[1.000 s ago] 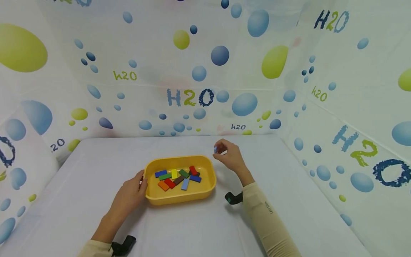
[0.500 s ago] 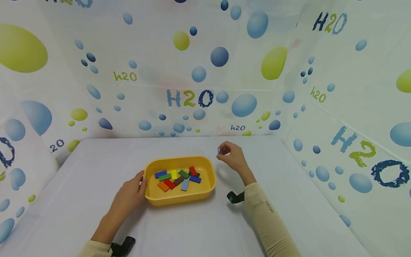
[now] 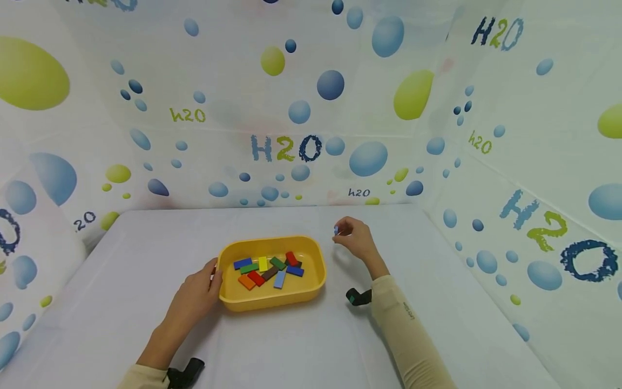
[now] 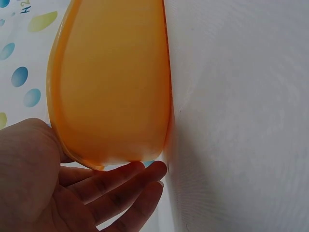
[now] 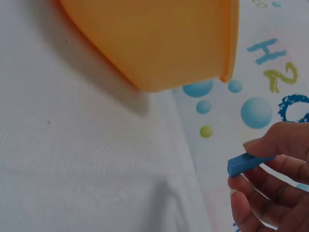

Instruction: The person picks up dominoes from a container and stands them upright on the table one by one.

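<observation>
A yellow tray [image 3: 272, 303] stands on the white table, holding several small rectangular blocks, among them a light blue block [image 3: 279, 279]. At its left end, my left hand [image 3: 196, 292] holds the rim. In the left wrist view, the fingers [image 4: 128, 191] lie against the outer wall, while the thumb tip is hidden behind the rim. Beyond the tray's right end, my right hand [image 3: 357, 237] pinches a blue block [image 5: 244, 164] between thumb and fingertips. That block is raised above the table and apart from the tray.
White cloth covers the table [image 3: 272, 351]. A white backdrop [image 3: 218, 65] printed with bubbles and H2O lettering rises behind and at both sides. Dark wrist-camera mounts stick out at the left sleeve [image 3: 146, 377] and the right sleeve [image 3: 403, 324].
My right hand has shifted a little to the right and towards me, still pinching the blue block. My left hand and the tray stay in place.
</observation>
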Demonstrator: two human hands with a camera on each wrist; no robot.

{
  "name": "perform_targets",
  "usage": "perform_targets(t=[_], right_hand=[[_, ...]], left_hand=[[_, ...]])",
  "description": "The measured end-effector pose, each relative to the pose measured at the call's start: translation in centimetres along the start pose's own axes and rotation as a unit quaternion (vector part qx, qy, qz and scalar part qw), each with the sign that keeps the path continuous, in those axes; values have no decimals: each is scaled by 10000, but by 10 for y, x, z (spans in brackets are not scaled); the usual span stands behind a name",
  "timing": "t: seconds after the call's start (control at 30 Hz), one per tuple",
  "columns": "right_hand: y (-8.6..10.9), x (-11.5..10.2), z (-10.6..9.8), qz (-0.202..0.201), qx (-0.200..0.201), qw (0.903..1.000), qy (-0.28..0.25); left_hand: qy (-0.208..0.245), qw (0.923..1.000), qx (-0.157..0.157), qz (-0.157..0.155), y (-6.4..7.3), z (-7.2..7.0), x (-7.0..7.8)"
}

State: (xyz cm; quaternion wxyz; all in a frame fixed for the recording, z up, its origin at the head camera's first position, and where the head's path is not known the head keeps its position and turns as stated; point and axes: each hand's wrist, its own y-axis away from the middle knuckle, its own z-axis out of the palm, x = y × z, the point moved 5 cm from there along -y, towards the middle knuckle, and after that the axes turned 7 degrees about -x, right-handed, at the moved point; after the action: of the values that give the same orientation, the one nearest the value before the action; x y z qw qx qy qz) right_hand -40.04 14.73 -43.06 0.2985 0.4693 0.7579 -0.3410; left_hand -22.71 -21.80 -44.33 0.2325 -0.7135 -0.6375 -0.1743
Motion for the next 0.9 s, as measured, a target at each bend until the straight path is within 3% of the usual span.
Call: perform_targets(t=[0.37,0.9], right_hand=[[1,16,1,430,-87,9990,-74],[2,31,4,722,-160,9971,155]], left_hand=[[35,10000,19,73,1,-1,0],[12,10000,-36,-11,0,0,-1]])
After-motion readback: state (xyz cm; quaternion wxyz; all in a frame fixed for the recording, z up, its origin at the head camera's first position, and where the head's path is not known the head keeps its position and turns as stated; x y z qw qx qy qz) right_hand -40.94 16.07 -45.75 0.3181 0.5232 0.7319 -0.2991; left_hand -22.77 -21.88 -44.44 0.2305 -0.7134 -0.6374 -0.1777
